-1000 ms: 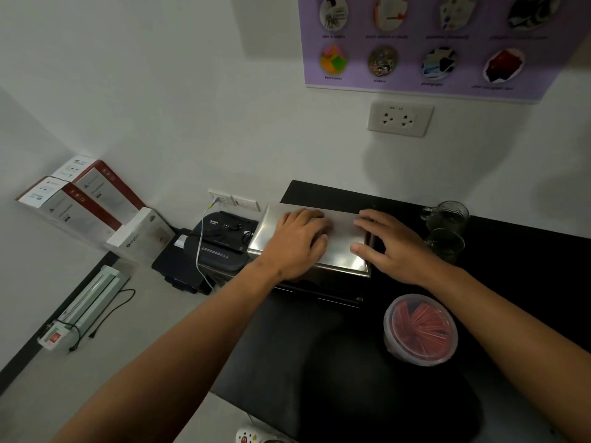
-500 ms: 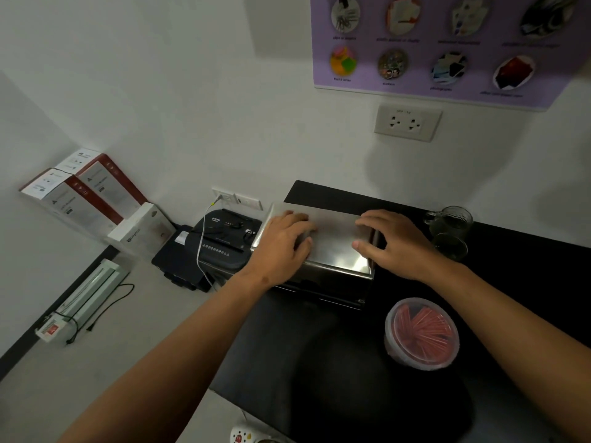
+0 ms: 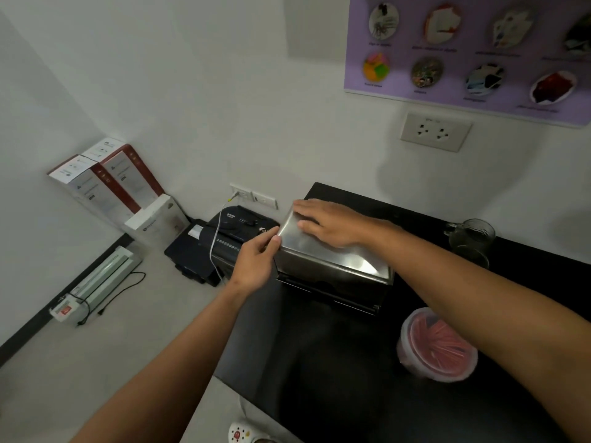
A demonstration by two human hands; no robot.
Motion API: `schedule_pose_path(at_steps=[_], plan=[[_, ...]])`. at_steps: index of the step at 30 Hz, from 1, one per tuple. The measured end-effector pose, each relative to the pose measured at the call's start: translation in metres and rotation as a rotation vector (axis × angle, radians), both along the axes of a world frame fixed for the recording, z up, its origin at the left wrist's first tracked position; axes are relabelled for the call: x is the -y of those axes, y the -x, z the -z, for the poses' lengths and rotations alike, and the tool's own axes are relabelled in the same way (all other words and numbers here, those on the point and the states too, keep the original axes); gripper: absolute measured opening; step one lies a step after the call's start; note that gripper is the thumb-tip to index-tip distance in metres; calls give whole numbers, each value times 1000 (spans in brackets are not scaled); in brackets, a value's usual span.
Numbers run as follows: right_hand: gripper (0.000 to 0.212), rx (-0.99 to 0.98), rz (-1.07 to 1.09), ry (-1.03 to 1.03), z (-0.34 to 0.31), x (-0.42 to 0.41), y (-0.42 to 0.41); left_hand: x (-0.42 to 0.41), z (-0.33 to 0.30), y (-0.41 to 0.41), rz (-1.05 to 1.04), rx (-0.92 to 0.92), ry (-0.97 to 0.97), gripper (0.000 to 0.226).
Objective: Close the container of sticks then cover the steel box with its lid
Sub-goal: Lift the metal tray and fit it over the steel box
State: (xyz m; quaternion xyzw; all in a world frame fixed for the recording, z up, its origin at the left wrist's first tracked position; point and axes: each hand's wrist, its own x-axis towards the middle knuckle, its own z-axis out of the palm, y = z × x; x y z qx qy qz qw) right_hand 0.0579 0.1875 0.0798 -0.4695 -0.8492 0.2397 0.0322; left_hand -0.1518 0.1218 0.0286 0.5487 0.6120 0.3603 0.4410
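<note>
The steel box [image 3: 332, 282] stands on the black table [image 3: 319, 362] near its far left corner, with its flat steel lid [image 3: 335, 251] lying on top. My right hand [image 3: 329, 222] rests flat on the lid's left part, fingers spread. My left hand [image 3: 256, 260] is at the lid's left front corner, thumb on the edge. The round clear container [image 3: 438, 345] of red sticks sits on the table to the right front, with its clear lid on; my right forearm passes above it.
A glass mug [image 3: 473, 238] stands behind the box to the right. On the floor left of the table are a black shredder [image 3: 236, 231] with a white cable, white-and-red cartons [image 3: 108, 180], and a laminator [image 3: 99, 282]. A wall socket [image 3: 435, 131] is above.
My left hand slid off the lid's top to its left front corner. My right hand moved left across the lid. The view shifted left.
</note>
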Motion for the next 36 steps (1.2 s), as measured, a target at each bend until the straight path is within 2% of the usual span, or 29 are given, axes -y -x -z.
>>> schedule_pose_path(at_steps=[3,10,17,22,28,36], plan=[[43,18,12,9,6,-8,9,0,1,3,-9,57,24,43],[55,41,6,17,-1,-3,8,-3,1,2,18,36,40,36],[34,87,67,65,-14,7,-20,-2,2,0,67,-53,-59,37],[70,116,264,109,-15,53,-64,-1,3,-1,84,-127,-70,41],[88,-123,582,183,18,113,-100,5,-4,0,105,-90,-19,45],[103,-324,589,248,31,143,-101,12,2,0,112,-51,7,49]])
